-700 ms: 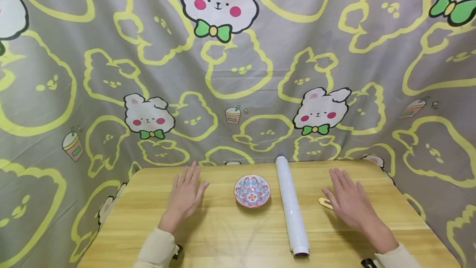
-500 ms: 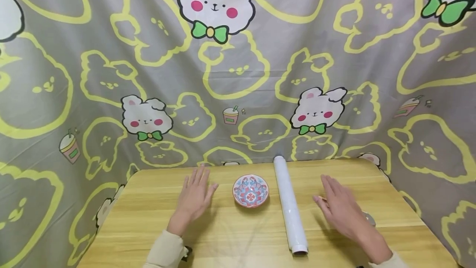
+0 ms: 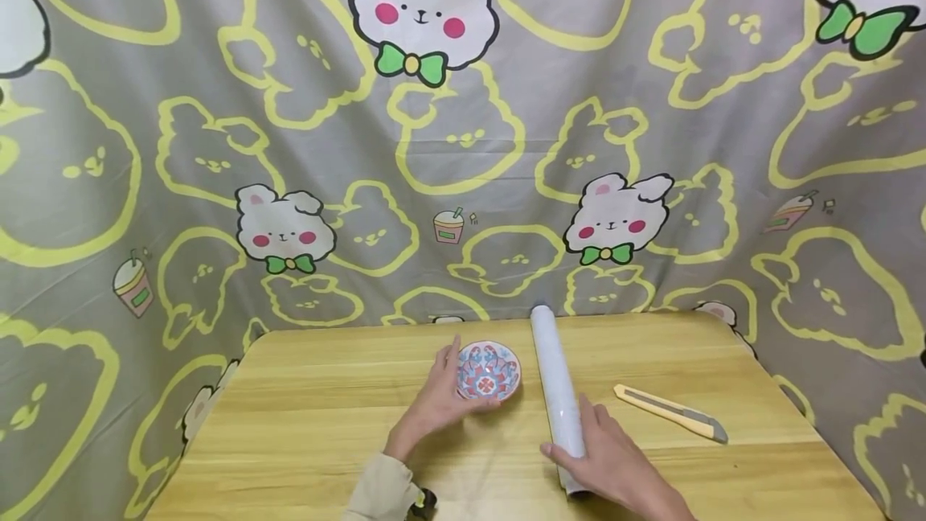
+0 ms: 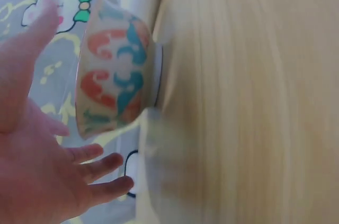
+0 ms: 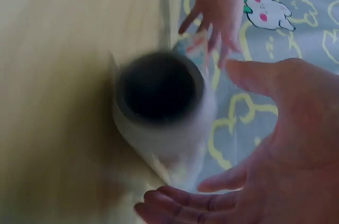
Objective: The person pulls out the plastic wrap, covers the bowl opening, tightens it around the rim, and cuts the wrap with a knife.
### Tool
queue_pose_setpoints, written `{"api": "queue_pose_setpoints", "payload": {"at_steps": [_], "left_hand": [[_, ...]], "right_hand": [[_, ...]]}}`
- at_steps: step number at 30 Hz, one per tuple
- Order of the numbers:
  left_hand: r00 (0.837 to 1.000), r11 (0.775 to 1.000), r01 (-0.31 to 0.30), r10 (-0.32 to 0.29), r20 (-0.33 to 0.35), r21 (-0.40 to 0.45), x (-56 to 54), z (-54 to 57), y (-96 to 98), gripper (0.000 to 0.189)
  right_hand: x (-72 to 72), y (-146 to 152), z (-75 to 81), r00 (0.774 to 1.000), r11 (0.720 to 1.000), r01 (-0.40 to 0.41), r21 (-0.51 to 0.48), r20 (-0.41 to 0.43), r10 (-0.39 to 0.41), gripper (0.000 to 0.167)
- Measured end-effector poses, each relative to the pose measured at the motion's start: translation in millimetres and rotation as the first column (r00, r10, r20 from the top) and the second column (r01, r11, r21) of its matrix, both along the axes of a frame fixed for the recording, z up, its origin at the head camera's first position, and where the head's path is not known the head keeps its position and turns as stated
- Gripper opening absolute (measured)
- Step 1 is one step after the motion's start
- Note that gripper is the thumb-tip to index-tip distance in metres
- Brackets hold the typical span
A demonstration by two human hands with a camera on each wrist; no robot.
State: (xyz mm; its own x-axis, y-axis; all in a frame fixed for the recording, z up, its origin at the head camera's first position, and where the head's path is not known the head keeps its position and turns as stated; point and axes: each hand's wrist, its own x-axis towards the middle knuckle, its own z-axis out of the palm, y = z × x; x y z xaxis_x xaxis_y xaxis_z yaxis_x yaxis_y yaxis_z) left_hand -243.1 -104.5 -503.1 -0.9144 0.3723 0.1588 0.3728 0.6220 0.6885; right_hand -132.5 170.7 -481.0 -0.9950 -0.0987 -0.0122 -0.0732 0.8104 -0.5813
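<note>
A small bowl (image 3: pixel 489 372) with a red and blue pattern stands upright on the table. Spread around its left and near side is my left hand (image 3: pixel 437 396); in the left wrist view its fingers are loosely extended beside the bowl (image 4: pixel 114 70), not curled round it. A long white roll of cling film (image 3: pixel 555 380) lies to the bowl's right, pointing away from me. My right hand (image 3: pixel 615 461) is at the roll's near end, thumb on the left and fingers on the right. In the right wrist view this hand (image 5: pixel 296 139) looks spread beside the roll's hollow end.
A yellow and grey utility knife (image 3: pixel 669 412) lies on the wooden table (image 3: pixel 289 424), right of the roll. A grey curtain (image 3: pixel 463 159) with cartoon figures hangs behind the table and at both sides.
My left hand has moved right, to the bowl. My right hand has moved left and nearer, from above the utility knife to the roll's near end, uncovering the knife.
</note>
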Motion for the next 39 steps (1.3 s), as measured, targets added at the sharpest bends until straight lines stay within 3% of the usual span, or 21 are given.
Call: {"api": "queue_pose_setpoints", "payload": {"at_steps": [3,10,15,20,24,27,31,34,39], "left_hand": [[0.999,0.999,0.005,-0.007,0.037,0.053,-0.2,-4.2,5.3,0.135],[0.999,0.990,-0.022,0.016,0.038,0.138,0.0,-6.5,2.9,0.129],[0.997,0.990,0.031,-0.041,0.071,0.135,2.0,0.7,-4.9,0.126],[0.983,0.987,0.109,-0.125,0.135,0.121,5.9,10.0,-14.3,0.125],[0.963,0.972,0.166,-0.197,0.186,0.168,6.5,11.7,-19.3,0.122],[0.948,0.955,0.206,-0.249,0.200,0.212,6.6,8.4,-19.0,0.120],[0.934,0.934,0.233,-0.293,0.205,0.272,7.3,1.9,-17.3,0.118],[0.932,0.924,0.242,-0.307,0.194,0.296,6.4,-1.3,-15.8,0.118],[0.935,0.927,0.236,-0.298,0.190,0.292,3.5,-4.3,-8.8,0.119]], "right_hand": [[-1.6,-8,-4.4,1.000,0.998,0.018,-0.064,0.001,-0.018,0.114],[-3.7,-2,-8.9,0.999,0.994,0.040,-0.104,0.010,-0.039,0.109],[-7.6,20,-6.0,0.999,0.995,0.020,-0.095,0.035,-0.016,0.096],[-11.8,43,-5.0,0.995,0.992,-0.089,-0.086,0.040,0.093,0.078],[-18.4,48,-5.1,0.975,0.980,-0.201,0.005,-0.093,0.201,0.072],[-27.5,46,-4.8,0.963,0.975,-0.210,0.072,-0.159,0.219,0.071],[-44.7,41,-4.7,0.955,0.972,-0.219,0.088,-0.183,0.232,0.069],[-62.0,39,-5.2,0.938,0.967,-0.224,0.121,-0.244,0.247,0.064],[-92.4,40,-6.7,0.911,0.962,-0.185,0.199,-0.333,0.244,0.062]]}}
